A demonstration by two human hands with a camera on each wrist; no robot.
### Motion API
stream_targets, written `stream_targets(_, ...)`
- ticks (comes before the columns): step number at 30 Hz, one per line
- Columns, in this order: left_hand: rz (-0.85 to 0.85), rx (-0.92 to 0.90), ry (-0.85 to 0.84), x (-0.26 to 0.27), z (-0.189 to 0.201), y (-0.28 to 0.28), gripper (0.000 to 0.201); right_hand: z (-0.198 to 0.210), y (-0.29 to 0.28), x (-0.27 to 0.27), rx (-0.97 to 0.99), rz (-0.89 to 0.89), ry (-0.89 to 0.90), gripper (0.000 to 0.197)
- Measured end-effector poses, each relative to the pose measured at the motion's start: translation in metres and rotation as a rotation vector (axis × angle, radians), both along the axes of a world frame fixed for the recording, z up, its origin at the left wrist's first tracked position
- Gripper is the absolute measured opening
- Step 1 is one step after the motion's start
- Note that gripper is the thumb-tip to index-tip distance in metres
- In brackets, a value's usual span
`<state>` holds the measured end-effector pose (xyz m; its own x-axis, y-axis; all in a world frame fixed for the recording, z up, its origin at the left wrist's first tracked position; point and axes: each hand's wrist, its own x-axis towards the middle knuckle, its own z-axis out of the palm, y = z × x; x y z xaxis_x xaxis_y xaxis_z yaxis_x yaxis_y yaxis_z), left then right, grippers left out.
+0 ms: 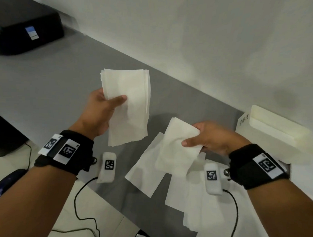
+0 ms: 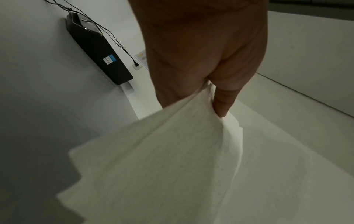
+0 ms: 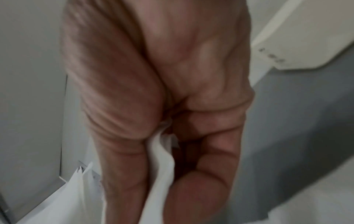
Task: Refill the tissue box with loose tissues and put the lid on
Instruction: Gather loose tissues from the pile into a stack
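My left hand point(image 1: 105, 106) holds a stack of white tissues point(image 1: 128, 107) above the grey table, thumb on top and fingers underneath. In the left wrist view the same stack point(image 2: 162, 159) fans out below my thumb point(image 2: 224, 100). My right hand point(image 1: 204, 139) pinches a few more tissues point(image 1: 176, 149) lower and to the right; the right wrist view shows this tissue point(image 3: 162, 163) caught between thumb and curled fingers. The white tissue box point(image 1: 269, 132) stands open at the right, against the wall. Loose tissues point(image 1: 145, 173) lie on the table below my right hand.
A black printer point(image 1: 23, 27) sits on the grey table point(image 1: 44, 83) at the far left. A white wall point(image 1: 220, 36) runs behind the table. Black cables point(image 1: 79, 206) hang from the wrist cameras near the table's front edge. More loose sheets point(image 1: 196, 211) lie at the front right.
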<state>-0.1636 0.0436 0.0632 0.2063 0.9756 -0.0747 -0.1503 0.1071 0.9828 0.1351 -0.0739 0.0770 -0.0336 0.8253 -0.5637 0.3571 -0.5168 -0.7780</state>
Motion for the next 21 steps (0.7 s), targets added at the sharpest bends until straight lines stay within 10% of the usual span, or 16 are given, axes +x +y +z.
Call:
stream_targets(12, -0.025, 0.009, -0.007, -0.005, 0.006, 0.000, 0.029, -0.089, 0.033, -0.056, 0.034, 0.053, -0.694, 0.041)
stream_targets(21, 0.021, 0.022, -0.013, -0.016, 0.008, 0.001, 0.027, -0.035, 0.026, -0.026, 0.097, 0.026, -0.595, 0.018)
